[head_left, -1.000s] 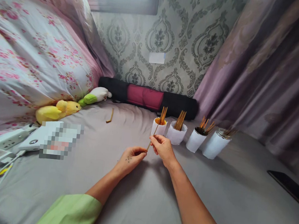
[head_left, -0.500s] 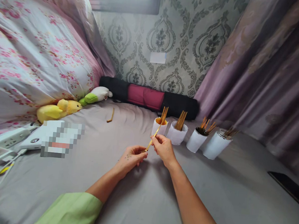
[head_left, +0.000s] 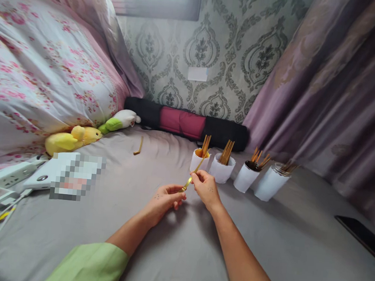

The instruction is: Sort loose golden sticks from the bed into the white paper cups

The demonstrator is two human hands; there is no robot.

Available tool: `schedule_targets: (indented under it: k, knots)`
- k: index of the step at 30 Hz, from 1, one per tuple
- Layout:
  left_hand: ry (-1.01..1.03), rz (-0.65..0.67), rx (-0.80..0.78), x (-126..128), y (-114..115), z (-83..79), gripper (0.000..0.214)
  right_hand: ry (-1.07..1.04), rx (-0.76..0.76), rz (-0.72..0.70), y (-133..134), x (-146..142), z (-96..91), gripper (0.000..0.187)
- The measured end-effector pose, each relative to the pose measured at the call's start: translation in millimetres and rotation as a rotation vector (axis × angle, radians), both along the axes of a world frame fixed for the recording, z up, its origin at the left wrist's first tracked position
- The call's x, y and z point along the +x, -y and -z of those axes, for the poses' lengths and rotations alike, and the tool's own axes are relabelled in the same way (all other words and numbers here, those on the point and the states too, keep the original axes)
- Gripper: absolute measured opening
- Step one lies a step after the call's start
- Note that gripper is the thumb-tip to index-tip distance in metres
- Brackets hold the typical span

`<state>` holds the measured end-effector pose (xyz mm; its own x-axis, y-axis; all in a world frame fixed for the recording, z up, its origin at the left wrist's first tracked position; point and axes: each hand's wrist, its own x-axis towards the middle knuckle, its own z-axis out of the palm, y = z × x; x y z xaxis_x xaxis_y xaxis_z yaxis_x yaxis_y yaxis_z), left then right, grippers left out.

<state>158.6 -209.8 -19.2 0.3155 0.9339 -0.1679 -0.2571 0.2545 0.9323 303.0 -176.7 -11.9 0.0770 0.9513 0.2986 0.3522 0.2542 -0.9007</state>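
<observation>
While the right hand [head_left: 206, 188] is pinching a thin golden stick [head_left: 195, 172] near its middle between thumb and fingertips, the left hand [head_left: 163, 200] is curling its fingers up to the stick's lower end; whether it is gripping there or only touching is unclear. The stick is slanting up and away from both hands, clear of the grey bed sheet [head_left: 117, 213], its far end pointing at a white paper cup with an orange inside [head_left: 199, 163] just beyond the right hand. A row of three more white cups [head_left: 245, 178] is standing to the right of that hand. The step in hand seems to be handling one stick just short of the cups; a next move is calling for a steady right-hand pinch, a clean release by the left, and care not to tip the light cup
</observation>
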Motion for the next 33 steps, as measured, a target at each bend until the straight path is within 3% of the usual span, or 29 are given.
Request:
schedule_targets:
  k: [14, 33]
  knots:
    - [0.195, 0.024, -0.189, -3.3, -0.8, -2.4, 0.026, 0.007, -0.001, 0.025, -1.2, 1.9, 3.2, 0.027]
    - [0.247, 0.158, -0.249, -4.8, -1.7, -2.4, 0.030, -0.094, -0.126, 0.039, 5.6, 5.9, -4.7, 0.021]
